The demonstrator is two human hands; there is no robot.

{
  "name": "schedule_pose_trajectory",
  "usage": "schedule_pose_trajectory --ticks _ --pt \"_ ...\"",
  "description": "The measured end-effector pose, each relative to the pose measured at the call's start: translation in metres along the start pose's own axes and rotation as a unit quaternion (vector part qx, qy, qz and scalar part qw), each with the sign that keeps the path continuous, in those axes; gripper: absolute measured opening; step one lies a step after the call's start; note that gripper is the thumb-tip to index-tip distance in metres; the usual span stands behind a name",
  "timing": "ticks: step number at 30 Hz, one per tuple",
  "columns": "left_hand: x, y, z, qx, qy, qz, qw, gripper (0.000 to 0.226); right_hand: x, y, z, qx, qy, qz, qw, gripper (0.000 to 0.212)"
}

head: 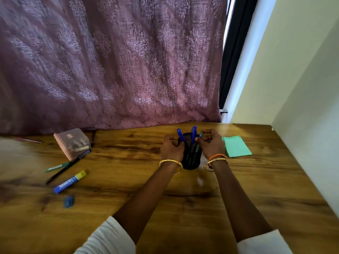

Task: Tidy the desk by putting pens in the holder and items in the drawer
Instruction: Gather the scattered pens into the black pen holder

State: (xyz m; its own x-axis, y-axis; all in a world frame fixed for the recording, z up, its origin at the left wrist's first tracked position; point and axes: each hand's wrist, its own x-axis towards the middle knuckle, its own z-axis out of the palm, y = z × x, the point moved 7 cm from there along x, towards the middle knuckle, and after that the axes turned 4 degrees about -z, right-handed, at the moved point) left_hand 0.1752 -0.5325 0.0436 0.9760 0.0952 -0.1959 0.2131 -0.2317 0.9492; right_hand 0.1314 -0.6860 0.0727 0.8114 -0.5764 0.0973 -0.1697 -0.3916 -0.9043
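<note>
A black mesh pen holder stands on the wooden desk with blue scissor handles sticking out of it. My left hand grips the holder's left side. My right hand pinches a teal pen at the holder's right rim, its lower part inside the mesh. On the left of the desk lie a black pen, a blue and yellow marker, a green strip, a blue eraser and a pink pen.
A pink notebook leans at the back left by the purple curtain. Green sticky notes lie right of the holder. A white wall borders the desk's right side. A blurred white object sits at the far left.
</note>
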Motion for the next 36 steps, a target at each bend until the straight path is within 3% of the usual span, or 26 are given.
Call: schedule_pose_trajectory --ticks 3,6,9,14,18,22,26,31,33,36 --pt "-0.001 -0.004 -0.004 -0.011 -0.021 0.007 1.000 0.018 -0.007 0.002 -0.005 0.028 0.066 0.002 0.997 0.040" --pt "-0.004 -0.009 -0.016 -0.035 -0.031 0.014 0.999 0.003 -0.021 -0.005 -0.015 0.071 0.176 -0.021 0.982 0.021" --pt "-0.010 -0.015 -0.034 -0.037 -0.037 0.037 0.998 0.007 -0.042 -0.024 -0.004 0.103 0.206 -0.108 0.967 0.011" --pt "-0.016 -0.032 -0.088 -0.004 -0.004 0.068 0.998 0.028 -0.081 -0.051 0.058 0.127 0.120 -0.210 0.962 0.008" --pt "-0.016 -0.053 -0.152 0.057 0.055 0.082 0.993 0.012 -0.101 -0.063 0.115 0.125 0.029 -0.199 0.971 0.007" --pt "-0.008 -0.079 -0.230 0.108 0.150 0.053 0.981 0.015 -0.115 -0.073 0.182 0.096 -0.096 -0.176 0.975 0.014" --pt "0.014 -0.099 -0.304 0.222 0.232 0.019 0.947 0.017 -0.134 -0.085 0.252 0.016 -0.197 -0.148 0.969 0.004" --pt "0.059 -0.116 -0.346 0.359 0.168 0.009 0.918 0.032 -0.171 -0.084 0.329 -0.101 -0.308 -0.099 0.941 0.029" --pt "0.075 -0.123 -0.350 0.400 0.134 0.019 0.907 0.033 -0.181 -0.086 0.341 -0.147 -0.297 -0.083 0.940 0.039" --pt "0.096 -0.127 -0.352 0.458 0.090 0.042 0.883 0.029 -0.185 -0.093 0.355 -0.179 -0.262 -0.071 0.946 0.037"
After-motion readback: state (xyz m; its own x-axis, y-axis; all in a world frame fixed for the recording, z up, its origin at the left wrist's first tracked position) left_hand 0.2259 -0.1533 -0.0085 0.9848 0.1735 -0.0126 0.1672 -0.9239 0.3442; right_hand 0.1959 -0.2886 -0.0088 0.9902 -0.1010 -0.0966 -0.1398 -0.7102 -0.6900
